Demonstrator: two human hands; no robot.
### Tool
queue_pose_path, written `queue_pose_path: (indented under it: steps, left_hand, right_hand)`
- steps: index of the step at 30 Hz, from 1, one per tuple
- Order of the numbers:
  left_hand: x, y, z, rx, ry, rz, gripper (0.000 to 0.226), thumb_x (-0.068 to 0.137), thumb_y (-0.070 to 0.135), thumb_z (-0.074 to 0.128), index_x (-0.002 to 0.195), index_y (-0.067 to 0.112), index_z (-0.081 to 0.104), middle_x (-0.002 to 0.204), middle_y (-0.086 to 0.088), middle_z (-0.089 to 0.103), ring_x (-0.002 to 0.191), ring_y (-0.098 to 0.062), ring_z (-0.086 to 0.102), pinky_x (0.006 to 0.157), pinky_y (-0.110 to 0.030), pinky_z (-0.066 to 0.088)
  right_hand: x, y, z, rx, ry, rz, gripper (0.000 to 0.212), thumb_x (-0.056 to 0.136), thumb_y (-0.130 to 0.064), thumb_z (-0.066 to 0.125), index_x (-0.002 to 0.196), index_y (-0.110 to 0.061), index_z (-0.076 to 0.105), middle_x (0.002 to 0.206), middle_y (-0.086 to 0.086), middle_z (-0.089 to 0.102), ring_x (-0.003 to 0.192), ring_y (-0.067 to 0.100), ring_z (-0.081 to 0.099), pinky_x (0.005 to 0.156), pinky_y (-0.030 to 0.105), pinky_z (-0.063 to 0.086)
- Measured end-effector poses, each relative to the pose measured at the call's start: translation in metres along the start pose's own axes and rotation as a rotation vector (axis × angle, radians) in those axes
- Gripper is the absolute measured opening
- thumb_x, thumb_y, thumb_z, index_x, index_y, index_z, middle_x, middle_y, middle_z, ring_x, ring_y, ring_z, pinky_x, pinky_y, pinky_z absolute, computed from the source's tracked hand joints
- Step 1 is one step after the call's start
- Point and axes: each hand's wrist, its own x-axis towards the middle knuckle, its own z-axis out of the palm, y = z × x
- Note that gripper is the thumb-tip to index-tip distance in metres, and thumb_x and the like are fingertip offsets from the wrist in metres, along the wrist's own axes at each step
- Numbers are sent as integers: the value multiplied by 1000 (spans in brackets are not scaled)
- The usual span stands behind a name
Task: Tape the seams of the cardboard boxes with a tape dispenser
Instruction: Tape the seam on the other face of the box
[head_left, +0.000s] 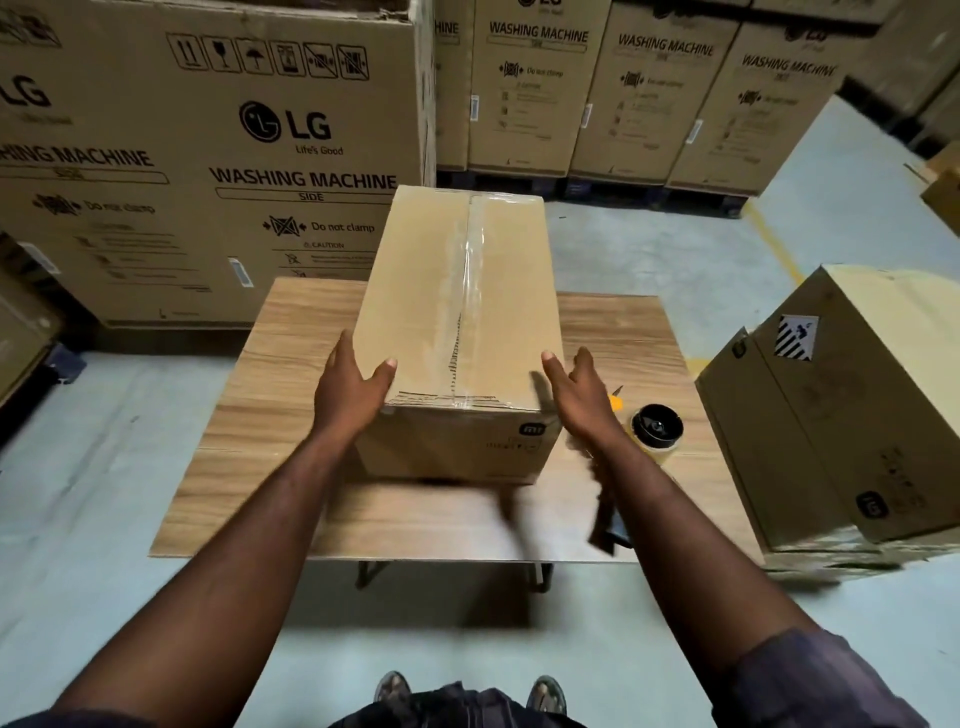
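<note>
Cardboard box (457, 312): long, plain brown, flaps closed, lying lengthwise on the middle of the desk (280, 415), with its far end reaching past the desk's far edge.
Top seam: clear tape (470, 270) runs along the centre line, end to end.
Near end face: small black logo, upper right.
Tape roll (657, 428): black hub, yellowish tape, near the desk's right edge.

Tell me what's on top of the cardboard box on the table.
Clear tape runs along the top seam of the cardboard box, and the thumb of the left hand rests near its front edge. The flaps cover whatever is inside.
</note>
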Motion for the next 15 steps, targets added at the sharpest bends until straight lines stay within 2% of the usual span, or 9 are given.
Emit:
queue_pose_path:
  steps: [3,6,9,11,13,15]
  left_hand:
    - [-4,-4,-2,31,-17,-5,73,93,40,65,154,17,32,151,-12,45,134,-33,45,103,-38,40]
    - [-30,-12,-7,1,-22,-34,76,92,39,68,155,16,31,154,-11,40,138,-30,42,107,-36,37]
    - [-60,-22,-14,-68,-18,-47,76,88,37,73,153,20,37,149,-9,43,132,-27,47,105,-37,40]
    - [-65,-25,-18,-94,-32,-55,71,90,33,73,151,20,40,148,-7,46,131,-25,49,104,-36,41]
    - [-53,-19,-20,-113,-86,-56,67,92,34,69,151,21,40,147,-1,49,128,-19,51,102,-34,42]
    - [-31,-7,-21,-154,-166,-40,62,94,34,67,149,24,40,138,6,55,120,-15,54,94,-29,40]
  right_hand:
    - [-3,5,13,70,-46,19,60,101,-45,58,144,-7,41,140,11,59,125,28,56,91,32,43]
    - [-25,22,13,126,-38,-37,51,98,-40,64,140,-15,49,128,-3,64,118,17,60,91,30,45]
    - [-38,45,7,143,-88,1,53,91,-42,70,136,-18,54,124,-5,67,115,14,63,97,34,49]
    - [-35,51,5,141,-82,61,65,73,-53,75,127,-21,57,117,-2,70,108,16,67,96,39,54]
    - [-20,40,5,151,-50,111,72,59,-62,72,118,-21,58,111,1,72,100,19,70,92,45,58]
    - [0,21,7,156,-39,137,65,69,-59,75,117,-20,53,110,4,70,99,24,69,91,49,58]
